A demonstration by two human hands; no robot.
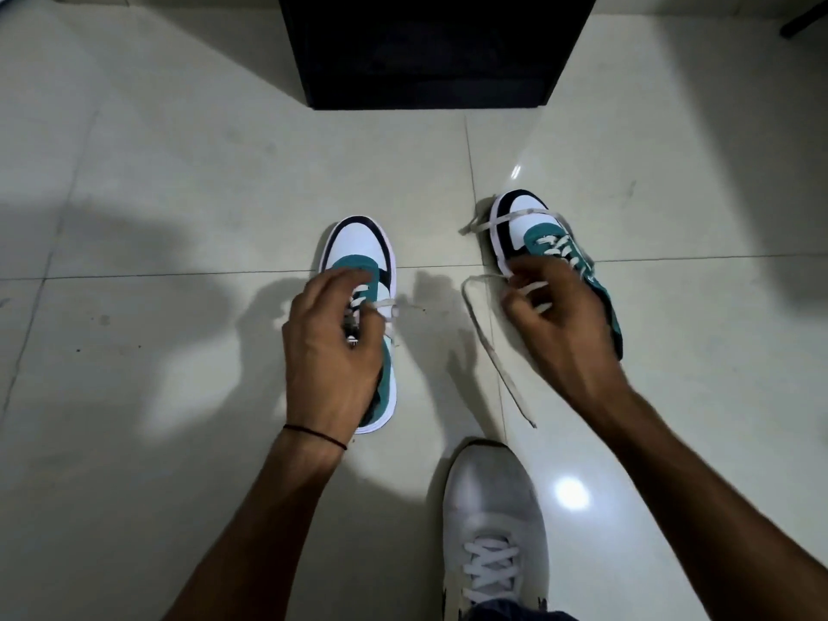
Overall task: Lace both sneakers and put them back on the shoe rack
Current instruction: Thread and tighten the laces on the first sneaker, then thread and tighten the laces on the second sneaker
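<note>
Left hand (331, 347) curled on left sneaker (365, 262), fingers pinching its lace (385, 304), right hand (555, 316) closed on right sneaker (533, 221), right of it

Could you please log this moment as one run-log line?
left hand: on left sneaker laces | right hand: on right sneaker laces | both on floor

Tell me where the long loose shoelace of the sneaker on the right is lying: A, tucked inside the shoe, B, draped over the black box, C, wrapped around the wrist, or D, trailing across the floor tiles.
D: the loose shoelace runs from the right sneaker out across the floor.
</note>
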